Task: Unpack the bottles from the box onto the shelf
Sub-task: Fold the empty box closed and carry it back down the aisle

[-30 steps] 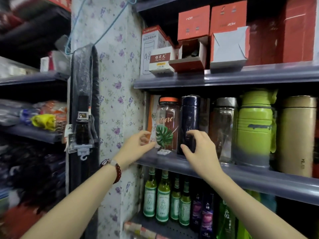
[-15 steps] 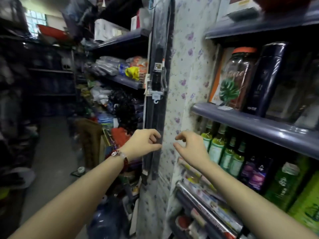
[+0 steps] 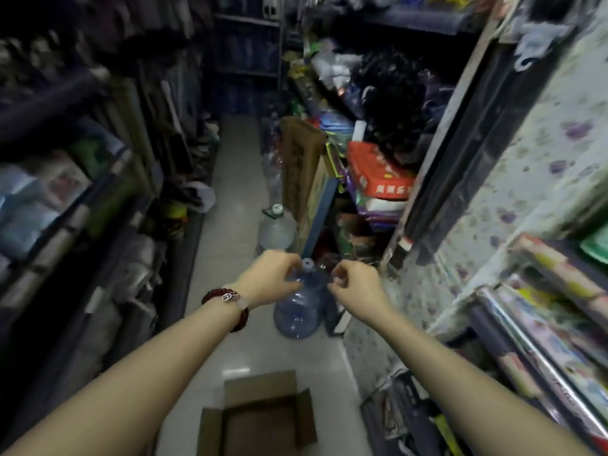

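1. An open cardboard box [image 3: 263, 419] is seen on the floor [image 3: 227, 245] at the bottom of the view, between the two forearms; its flaps are spread and its inside is dark, so what it holds cannot be told.
2. Rolled and flat packed goods are stacked on the shelf [image 3: 539, 350] at the lower right – the picture is blurred there, and no bottles can be made out on it.
3. The left hand [image 3: 269, 278] is held out over the aisle, a red bead bracelet [image 3: 227, 299] worn at its wrist. Its fingers are loosely curled and nothing is gripped in them.
4. The right hand [image 3: 355, 284] is held just beside the left, apart from it. Its fingers are likewise loosely curled, with nothing held between them.
5. A large blue water jug [image 3: 299, 307] is seen standing on the floor below and between the two hands; in the picture its neck is partly covered by the left hand.
6. Farther along the aisle a clear water jug [image 3: 276, 228] with a pale cap is stood on the floor, beside a brown cardboard sheet [image 3: 301, 166] leaned against the right-hand racks.
7. A red pack [image 3: 378, 172] is laid on a pile of goods to the right of that sheet – beyond it the aisle is dark and crowded.
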The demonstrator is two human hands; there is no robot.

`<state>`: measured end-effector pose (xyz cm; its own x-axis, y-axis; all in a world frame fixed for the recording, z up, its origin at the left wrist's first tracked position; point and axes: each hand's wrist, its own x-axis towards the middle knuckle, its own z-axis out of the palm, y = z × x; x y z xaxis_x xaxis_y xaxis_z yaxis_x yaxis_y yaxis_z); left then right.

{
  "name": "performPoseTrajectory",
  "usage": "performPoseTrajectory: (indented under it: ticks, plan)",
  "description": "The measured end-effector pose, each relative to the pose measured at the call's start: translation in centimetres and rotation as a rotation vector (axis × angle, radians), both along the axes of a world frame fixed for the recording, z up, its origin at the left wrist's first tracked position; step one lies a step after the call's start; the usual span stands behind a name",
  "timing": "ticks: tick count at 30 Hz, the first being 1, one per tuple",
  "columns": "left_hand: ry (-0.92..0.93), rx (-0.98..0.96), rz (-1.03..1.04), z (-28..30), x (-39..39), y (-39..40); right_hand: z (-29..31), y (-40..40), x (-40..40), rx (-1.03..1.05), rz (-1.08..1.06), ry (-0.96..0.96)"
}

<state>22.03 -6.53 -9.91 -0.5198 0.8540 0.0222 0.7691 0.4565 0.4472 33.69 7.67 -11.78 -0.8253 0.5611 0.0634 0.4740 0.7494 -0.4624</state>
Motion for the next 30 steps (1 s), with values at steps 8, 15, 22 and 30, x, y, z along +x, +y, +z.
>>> performPoseTrajectory:
  ticks: [8,15,22,30]
  plan:
    - [-0.141,-0.212,0.230,-15.0,-1.6,-4.1,-15.7,-1.4,-2.4,-0.111,0.178,-0.164]
    - [-0.212,-0.318,0.289,-30.1,0.3,-6.3,-31.3,-2.8,-1.4,-0.186,0.219,-0.310]
    - [-0.277,-0.362,0.335,-43.7,1.8,-9.7,-44.9,-5.1,-0.5,-0.214,0.251,-0.354]
    - [-0.253,-0.282,0.463,-59.0,0.9,-14.3,-59.3,-5.4,-0.9,-0.168,0.297,-0.278]
